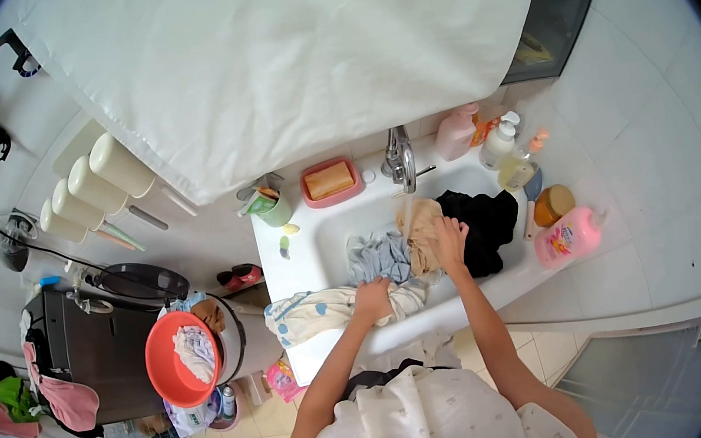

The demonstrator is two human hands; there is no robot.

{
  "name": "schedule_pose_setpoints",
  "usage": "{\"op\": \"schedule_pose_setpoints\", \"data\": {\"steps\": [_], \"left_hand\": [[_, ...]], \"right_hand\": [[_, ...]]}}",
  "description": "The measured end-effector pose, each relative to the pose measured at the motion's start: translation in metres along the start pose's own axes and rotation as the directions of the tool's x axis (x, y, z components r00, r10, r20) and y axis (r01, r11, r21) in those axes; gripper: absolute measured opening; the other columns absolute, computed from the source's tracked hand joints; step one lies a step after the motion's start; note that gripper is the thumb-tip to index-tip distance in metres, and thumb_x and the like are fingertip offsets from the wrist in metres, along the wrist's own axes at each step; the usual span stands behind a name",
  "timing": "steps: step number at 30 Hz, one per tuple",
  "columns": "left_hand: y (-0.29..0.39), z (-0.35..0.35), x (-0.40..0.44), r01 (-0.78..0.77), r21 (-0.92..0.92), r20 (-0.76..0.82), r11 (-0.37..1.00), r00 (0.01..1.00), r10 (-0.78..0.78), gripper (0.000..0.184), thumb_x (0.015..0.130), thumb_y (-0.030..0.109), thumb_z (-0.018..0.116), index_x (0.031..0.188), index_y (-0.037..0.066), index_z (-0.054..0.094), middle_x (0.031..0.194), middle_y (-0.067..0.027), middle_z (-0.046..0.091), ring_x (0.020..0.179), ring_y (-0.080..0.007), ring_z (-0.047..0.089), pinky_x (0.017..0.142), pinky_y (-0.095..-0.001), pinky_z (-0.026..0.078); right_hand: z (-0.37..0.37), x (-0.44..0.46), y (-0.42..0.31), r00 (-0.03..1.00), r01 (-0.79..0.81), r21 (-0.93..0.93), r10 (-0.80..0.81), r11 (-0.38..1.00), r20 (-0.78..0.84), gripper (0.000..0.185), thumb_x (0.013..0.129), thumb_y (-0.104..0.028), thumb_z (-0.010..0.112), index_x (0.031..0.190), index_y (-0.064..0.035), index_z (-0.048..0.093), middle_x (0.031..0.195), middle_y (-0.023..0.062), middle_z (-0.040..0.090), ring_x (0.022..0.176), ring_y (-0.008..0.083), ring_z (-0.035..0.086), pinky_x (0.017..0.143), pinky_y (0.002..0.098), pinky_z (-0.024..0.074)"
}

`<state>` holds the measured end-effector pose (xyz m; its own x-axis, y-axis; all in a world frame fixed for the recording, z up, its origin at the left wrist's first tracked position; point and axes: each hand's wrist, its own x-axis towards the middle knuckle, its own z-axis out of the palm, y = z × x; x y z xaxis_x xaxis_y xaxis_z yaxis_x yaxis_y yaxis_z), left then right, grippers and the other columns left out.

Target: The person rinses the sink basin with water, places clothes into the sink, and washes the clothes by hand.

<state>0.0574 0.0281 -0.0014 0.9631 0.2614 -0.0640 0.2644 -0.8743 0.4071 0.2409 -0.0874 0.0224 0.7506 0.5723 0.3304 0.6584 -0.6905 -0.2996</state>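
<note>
In the white sink (307,255) lie a light blue cloth (377,257), a tan cloth (423,226) and a black cloth (484,224). Water runs from the metal faucet (400,160) onto the tan cloth. My right hand (451,242) rests on the tan cloth beside the black one, its fingers bent into the fabric. A white cloth with blue spots (314,313) lies over the sink's front edge. My left hand (373,299) is closed on cloth where the spotted cloth meets the light blue one; which one it grips is hidden.
A pink soap dish (331,182) and a green cup (275,211) stand on the left ledge. Bottles, a brush (532,197), an amber jar (553,205) and a pink bottle (567,238) line the right side. A red basin (180,360) with clothes stands left.
</note>
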Motion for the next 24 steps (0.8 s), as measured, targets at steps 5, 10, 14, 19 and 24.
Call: {"op": "schedule_pose_setpoints", "data": {"steps": [5, 10, 14, 19, 24], "left_hand": [[0.016, -0.037, -0.024, 0.145, -0.23, 0.023, 0.962, 0.989, -0.144, 0.029, 0.063, 0.024, 0.053, 0.085, 0.006, 0.06, 0.082, -0.0174, 0.06, 0.078, -0.0319, 0.057, 0.07, -0.0404, 0.044], [0.022, -0.06, -0.032, 0.142, -0.171, 0.142, 0.975, 0.983, -0.118, 0.037, 0.059, 0.029, 0.056, 0.087, 0.006, 0.06, 0.077, -0.0176, 0.06, 0.075, -0.0332, 0.058, 0.067, -0.0403, 0.046], [0.022, -0.058, -0.03, 0.142, -0.129, 0.243, 0.982, 0.964, -0.107, 0.044, 0.057, 0.031, 0.058, 0.093, 0.007, 0.059, 0.086, -0.0168, 0.06, 0.081, -0.0308, 0.058, 0.07, -0.0407, 0.045], [0.036, -0.068, -0.047, 0.094, 0.004, 0.114, 0.996, 0.989, -0.094, 0.045, 0.063, 0.033, 0.062, 0.099, 0.007, 0.056, 0.108, -0.0134, 0.052, 0.1, -0.0262, 0.05, 0.085, -0.0416, 0.036], [0.058, -0.167, -0.086, -0.155, -0.336, -0.14, 0.929, 0.984, 0.114, 0.03, 0.075, 0.011, 0.052, 0.105, 0.007, 0.054, 0.107, -0.01, 0.055, 0.093, -0.0287, 0.052, 0.084, -0.0375, 0.038]], "right_hand": [[-0.019, -0.029, 0.018, 0.994, -0.045, 0.023, 0.047, 0.999, -0.095, 0.041, 0.057, -0.012, 0.071, 0.092, -0.0106, 0.05, 0.086, 0.0039, 0.052, 0.088, 0.0234, 0.045, 0.082, 0.0388, 0.0276], [-0.043, -0.029, 0.037, 0.964, -0.257, -0.056, 0.252, 0.965, -0.081, 0.043, 0.058, -0.014, 0.069, 0.096, -0.0112, 0.048, 0.086, 0.0061, 0.051, 0.088, 0.0255, 0.044, 0.082, 0.0398, 0.0289], [-0.03, -0.021, 0.027, 0.986, -0.134, -0.081, 0.125, 0.988, -0.113, 0.043, 0.062, -0.017, 0.066, 0.1, -0.01, 0.046, 0.085, 0.0082, 0.048, 0.085, 0.0268, 0.043, 0.08, 0.0416, 0.0301], [-0.021, -0.026, -0.007, 0.987, -0.153, -0.223, 0.161, 0.963, 0.02, 0.055, 0.065, -0.019, 0.065, 0.114, -0.0085, 0.044, 0.106, 0.0167, 0.041, 0.101, 0.0333, 0.037, 0.086, 0.0447, 0.0277], [-0.081, -0.035, -0.082, 0.992, -0.014, 0.217, -0.013, 0.976, 0.125, 0.035, 0.072, -0.017, 0.057, 0.104, -0.0057, 0.051, 0.118, 0.0179, 0.036, 0.111, 0.036, 0.03, 0.09, 0.0472, 0.024]]}}
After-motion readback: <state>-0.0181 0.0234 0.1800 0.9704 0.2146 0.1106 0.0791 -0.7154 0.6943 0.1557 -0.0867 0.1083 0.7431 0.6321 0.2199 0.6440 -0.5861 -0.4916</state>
